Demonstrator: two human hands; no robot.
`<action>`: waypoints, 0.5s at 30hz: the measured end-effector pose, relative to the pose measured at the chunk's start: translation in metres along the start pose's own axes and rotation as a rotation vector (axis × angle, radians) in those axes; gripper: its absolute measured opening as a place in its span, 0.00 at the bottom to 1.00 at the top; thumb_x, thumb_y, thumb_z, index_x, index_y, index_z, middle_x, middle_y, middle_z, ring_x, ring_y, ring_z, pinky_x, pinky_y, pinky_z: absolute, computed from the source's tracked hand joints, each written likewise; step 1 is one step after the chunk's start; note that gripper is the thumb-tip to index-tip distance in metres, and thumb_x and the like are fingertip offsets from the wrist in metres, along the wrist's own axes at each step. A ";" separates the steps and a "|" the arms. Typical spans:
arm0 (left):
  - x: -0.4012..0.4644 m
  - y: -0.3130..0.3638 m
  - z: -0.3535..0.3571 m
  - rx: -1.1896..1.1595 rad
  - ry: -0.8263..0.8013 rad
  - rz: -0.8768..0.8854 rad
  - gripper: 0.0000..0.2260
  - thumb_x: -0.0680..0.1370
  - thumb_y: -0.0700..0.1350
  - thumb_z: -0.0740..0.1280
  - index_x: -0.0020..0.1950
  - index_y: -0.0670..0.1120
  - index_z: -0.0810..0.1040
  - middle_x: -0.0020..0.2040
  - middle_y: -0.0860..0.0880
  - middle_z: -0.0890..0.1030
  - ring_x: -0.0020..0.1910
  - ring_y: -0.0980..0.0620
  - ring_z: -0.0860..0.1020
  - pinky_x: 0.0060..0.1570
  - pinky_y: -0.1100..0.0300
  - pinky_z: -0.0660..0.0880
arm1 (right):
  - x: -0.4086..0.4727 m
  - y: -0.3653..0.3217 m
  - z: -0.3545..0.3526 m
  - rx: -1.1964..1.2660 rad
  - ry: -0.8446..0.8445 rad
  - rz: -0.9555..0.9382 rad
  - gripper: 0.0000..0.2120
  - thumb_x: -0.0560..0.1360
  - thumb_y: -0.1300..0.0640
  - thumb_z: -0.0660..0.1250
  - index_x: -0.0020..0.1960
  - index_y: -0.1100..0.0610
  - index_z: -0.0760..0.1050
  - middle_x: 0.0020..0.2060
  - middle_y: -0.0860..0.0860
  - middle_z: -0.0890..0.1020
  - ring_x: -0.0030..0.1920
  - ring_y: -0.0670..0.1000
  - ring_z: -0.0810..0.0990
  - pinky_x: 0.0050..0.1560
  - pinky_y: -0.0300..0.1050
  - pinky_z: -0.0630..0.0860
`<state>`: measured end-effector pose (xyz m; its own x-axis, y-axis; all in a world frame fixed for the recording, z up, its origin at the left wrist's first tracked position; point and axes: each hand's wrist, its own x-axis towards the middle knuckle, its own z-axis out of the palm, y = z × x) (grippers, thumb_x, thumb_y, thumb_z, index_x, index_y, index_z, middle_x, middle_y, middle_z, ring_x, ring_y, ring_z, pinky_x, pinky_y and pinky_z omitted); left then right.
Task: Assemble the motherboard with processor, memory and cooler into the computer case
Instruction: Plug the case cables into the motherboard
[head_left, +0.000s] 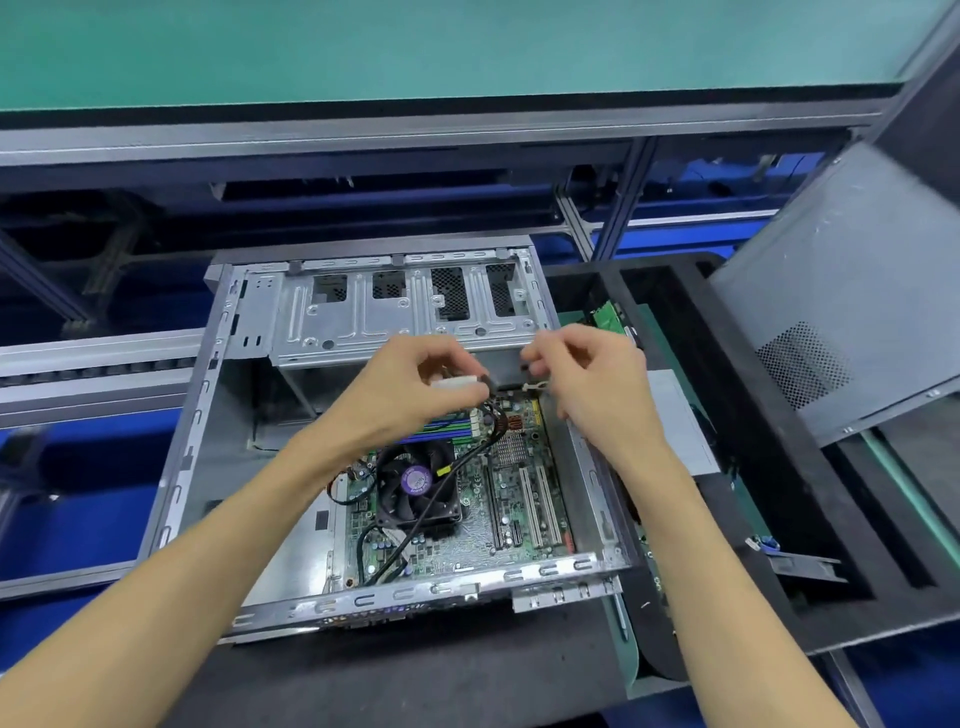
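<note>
An open metal computer case (197, 415) lies flat in front of me. Inside it sits the green motherboard (470, 525) with a black cooler fan (415, 486) bearing a purple label, and memory sticks (441, 428) partly hidden under my left hand. My left hand (415, 382) grips a white power connector (454, 383) whose black cable bundle (457, 462) runs down across the fan. My right hand (582, 374) is raised beside it, its fingers pinching a small white connector (535, 386) above the board's far right corner.
The case's drive cage (405, 312) spans its far side. A black foam tray (779, 467) stands to the right with a green circuit board (608, 314) in a slot. The grey case side panel (852, 291) leans at the right. A conveyor frame (363, 145) crosses behind.
</note>
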<state>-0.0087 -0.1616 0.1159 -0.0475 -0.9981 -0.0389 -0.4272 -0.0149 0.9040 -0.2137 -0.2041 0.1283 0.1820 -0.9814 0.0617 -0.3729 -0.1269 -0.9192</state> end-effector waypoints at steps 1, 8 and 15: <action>0.002 -0.003 0.004 0.167 -0.010 -0.012 0.07 0.68 0.56 0.73 0.43 0.56 0.82 0.40 0.59 0.82 0.35 0.63 0.77 0.38 0.64 0.74 | 0.000 0.004 -0.003 -0.061 0.112 -0.042 0.11 0.80 0.54 0.66 0.41 0.48 0.83 0.34 0.45 0.84 0.33 0.43 0.80 0.34 0.35 0.75; 0.038 -0.038 0.044 0.766 -0.036 0.031 0.07 0.70 0.53 0.69 0.46 0.54 0.77 0.43 0.55 0.82 0.43 0.50 0.79 0.41 0.58 0.72 | -0.002 0.043 0.005 -0.257 -0.048 0.119 0.21 0.82 0.50 0.64 0.73 0.53 0.69 0.65 0.50 0.75 0.63 0.48 0.74 0.60 0.42 0.71; 0.084 -0.053 0.069 0.677 -0.108 -0.169 0.11 0.73 0.58 0.66 0.40 0.52 0.73 0.35 0.55 0.78 0.33 0.53 0.76 0.30 0.60 0.66 | -0.003 0.051 0.006 -0.014 -0.053 0.188 0.18 0.82 0.48 0.64 0.71 0.44 0.70 0.60 0.41 0.78 0.54 0.34 0.76 0.48 0.33 0.70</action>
<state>-0.0525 -0.2407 0.0353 -0.0050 -0.9733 -0.2293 -0.9030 -0.0941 0.4193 -0.2275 -0.2070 0.0792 0.1556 -0.9790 -0.1314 -0.4176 0.0553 -0.9069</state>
